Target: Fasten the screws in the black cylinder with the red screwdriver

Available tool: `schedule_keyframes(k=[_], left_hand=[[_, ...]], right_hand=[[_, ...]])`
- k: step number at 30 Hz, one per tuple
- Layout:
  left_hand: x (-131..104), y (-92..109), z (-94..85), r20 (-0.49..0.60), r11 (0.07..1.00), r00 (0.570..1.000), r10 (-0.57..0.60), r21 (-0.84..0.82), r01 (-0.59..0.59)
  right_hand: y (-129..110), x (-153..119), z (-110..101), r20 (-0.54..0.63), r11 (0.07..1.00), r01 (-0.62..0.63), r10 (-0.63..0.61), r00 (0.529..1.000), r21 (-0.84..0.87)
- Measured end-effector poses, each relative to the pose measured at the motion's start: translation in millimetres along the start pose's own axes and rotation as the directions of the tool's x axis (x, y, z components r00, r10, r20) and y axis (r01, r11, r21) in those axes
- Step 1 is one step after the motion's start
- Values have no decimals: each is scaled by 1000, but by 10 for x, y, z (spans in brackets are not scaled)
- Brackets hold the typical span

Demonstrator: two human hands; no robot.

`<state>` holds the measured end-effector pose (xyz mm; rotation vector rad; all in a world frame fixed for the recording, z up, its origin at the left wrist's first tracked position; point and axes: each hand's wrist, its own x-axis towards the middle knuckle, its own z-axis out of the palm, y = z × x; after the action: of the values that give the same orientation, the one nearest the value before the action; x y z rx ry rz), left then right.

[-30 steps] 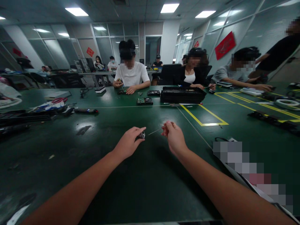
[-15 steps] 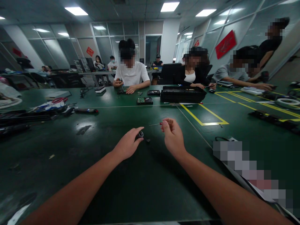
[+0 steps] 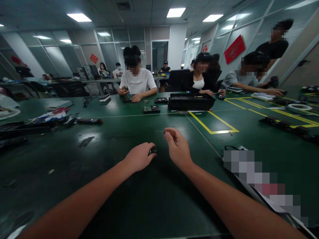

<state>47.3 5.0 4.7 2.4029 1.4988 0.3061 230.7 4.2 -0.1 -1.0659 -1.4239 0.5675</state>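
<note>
My right hand (image 3: 177, 146) is closed on a thin screwdriver (image 3: 160, 131), its shaft pointing left above the green table (image 3: 139, 202). To its left, my left hand (image 3: 141, 155) curls its fingers round a small dark round part (image 3: 150, 151) with a shiny rim. A small black piece (image 3: 154, 151) shows right at the left fingertips; whether the hand grips it too is hard to tell. The two hands are apart.
A long black tray (image 3: 190, 102) and a circuit board (image 3: 151, 109) lie ahead. Tools and cables (image 3: 59, 116) are at the left, a black pen-like tool (image 3: 89, 121) beside them. People sit across the table. A sheet (image 3: 261, 186) lies right.
My left hand has moved down and right, its fingertips now at the small black piece. My right hand has shifted slightly left with the screwdriver. The view has tilted slightly.
</note>
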Motion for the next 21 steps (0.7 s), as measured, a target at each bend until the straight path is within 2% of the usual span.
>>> schedule_keyframes(k=[4, 6, 9, 12, 14, 16, 18, 19, 20, 21], left_hand=[[95, 40, 23, 85, 987, 996, 33, 152, -45], [122, 41, -4, 81, 984, 995, 61, 163, -73], [128, -46, -91, 31, 998, 997, 69, 1, -69], [93, -262, -253, 8, 950, 997, -70, -304, 70], [39, -465, -407, -3, 843, 973, -233, -499, 200], [-51, -697, -589, -45, 671, 910, -411, -691, 269], [-183, -948, -784, -56, 408, 821, -568, -885, 222], [-266, -1078, -881, -24, 287, 794, -608, -939, 191], [-360, -1210, -975, -22, 208, 744, -668, -965, 159], [-463, -1342, -1064, -29, 173, 708, -706, -976, 133]], right_hand=[[-14, -6, 2, 10, 1000, -20, 20, 1000, 3], [-24, -8, -1, 16, 1000, -26, 26, 1000, 10], [-39, -8, -9, 18, 999, -46, 45, 999, 22], [-39, -8, -16, 29, 997, -65, 64, 998, 36], [-22, -9, -17, 50, 996, -77, 75, 996, 46], [5, -9, -13, 69, 995, -89, 86, 994, 52], [35, -8, -5, 73, 994, -96, 91, 993, 60], [47, -7, 0, 74, 993, -99, 95, 993, 65], [57, -7, 4, 72, 992, -103, 97, 993, 70], [64, -6, 8, 72, 992, -105, 99, 992, 74]])
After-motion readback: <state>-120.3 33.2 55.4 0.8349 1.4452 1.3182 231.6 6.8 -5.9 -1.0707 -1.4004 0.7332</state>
